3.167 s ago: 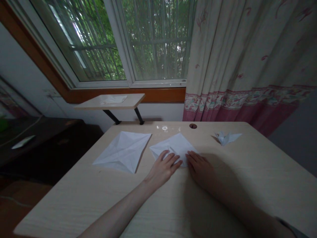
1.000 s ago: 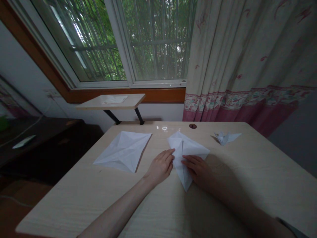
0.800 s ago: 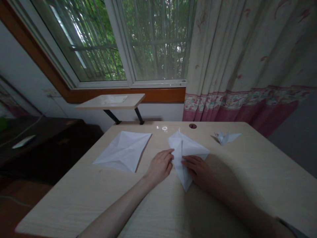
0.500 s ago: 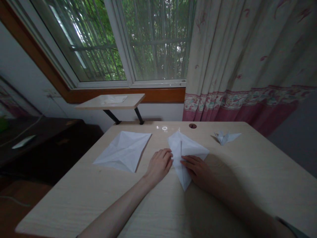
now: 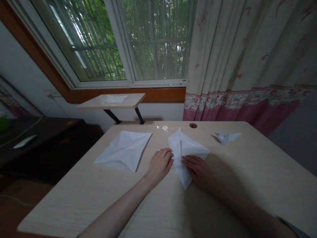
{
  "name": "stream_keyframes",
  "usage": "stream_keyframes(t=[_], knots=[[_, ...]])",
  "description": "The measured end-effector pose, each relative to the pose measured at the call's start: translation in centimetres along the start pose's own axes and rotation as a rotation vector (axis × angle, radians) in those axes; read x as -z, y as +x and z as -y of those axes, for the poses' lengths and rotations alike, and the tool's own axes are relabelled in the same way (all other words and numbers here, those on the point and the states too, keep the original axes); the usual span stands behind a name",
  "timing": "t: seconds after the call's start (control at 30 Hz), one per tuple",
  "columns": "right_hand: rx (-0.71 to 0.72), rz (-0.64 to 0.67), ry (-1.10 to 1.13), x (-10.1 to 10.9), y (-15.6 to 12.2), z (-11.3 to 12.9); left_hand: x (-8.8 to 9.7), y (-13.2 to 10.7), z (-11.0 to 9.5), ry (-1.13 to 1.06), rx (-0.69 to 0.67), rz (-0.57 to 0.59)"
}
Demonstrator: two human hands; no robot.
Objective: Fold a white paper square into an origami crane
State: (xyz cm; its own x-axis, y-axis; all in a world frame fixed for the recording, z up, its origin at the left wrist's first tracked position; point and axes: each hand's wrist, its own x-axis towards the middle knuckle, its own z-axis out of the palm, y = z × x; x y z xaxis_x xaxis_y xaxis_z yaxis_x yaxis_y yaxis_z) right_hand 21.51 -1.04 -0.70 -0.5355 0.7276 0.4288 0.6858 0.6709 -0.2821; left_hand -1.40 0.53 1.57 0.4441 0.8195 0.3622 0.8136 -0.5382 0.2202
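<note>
Head cam: folded paper (image 5: 187, 147) sits around the middle of the desk (image 5: 74, 195). Left hand (image 5: 159, 162) touches its edge, right hand (image 5: 199, 169) lies over it, hiding one side; can't tell if either's pinching. Pale slab (image 5: 25, 141) left of the desk's too dim to ID.

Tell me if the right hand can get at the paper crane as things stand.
Probably yes: the crane lies beyond the right hand, and I see nothing standing between them, though that hand rests on the sheet.
</note>
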Motion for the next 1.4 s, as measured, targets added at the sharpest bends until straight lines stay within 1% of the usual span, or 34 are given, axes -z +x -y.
stream_keyframes(t=[0.17,0.37,0.5,0.57,0.7,0.8,0.97,1.07,1.23,1.4], knots=[[0.01,0.001,-0.008,0.0,0.0,-0.2,-0.1,0.0,0.1,-0.015,0.0,-0.008],[0.014,-0.001,0.011,-0.3,-0.2,-0.5,0.0,0.0,0.3,-0.096,0.018,-0.03],[0.003,0.025,0.008,0.1,0.0,-0.2,0.2,0.1,0.4,-0.129,0.01,-0.016],[0.005,0.019,0.005,0.3,0.2,-0.1,0.3,0.2,0.3,-0.141,-0.012,0.011],[0.023,0.002,0.0,0.5,0.3,0.1,0.9,0.2,0.0,-0.097,-0.085,0.107],[0.022,0.002,-0.004,0.5,0.2,0.1,1.1,0.2,-0.1,-0.073,-0.128,0.143],[-0.009,0.0,0.015,0.3,0.2,0.1,1.0,0.2,0.0,-0.115,-0.107,0.194],[-0.008,0.019,0.012,0.3,0.2,0.1,0.8,0.2,0.2,-0.1,-0.1,0.234],[0.008,0.025,0.001,0.4,0.2,0.0,0.7,0.1,0.1,-0.093,-0.131,0.285],[0.009,0.032,-0.004,0.6,0.2,0.0,1.0,-0.2,-0.7,-0.091,-0.179,0.33]])
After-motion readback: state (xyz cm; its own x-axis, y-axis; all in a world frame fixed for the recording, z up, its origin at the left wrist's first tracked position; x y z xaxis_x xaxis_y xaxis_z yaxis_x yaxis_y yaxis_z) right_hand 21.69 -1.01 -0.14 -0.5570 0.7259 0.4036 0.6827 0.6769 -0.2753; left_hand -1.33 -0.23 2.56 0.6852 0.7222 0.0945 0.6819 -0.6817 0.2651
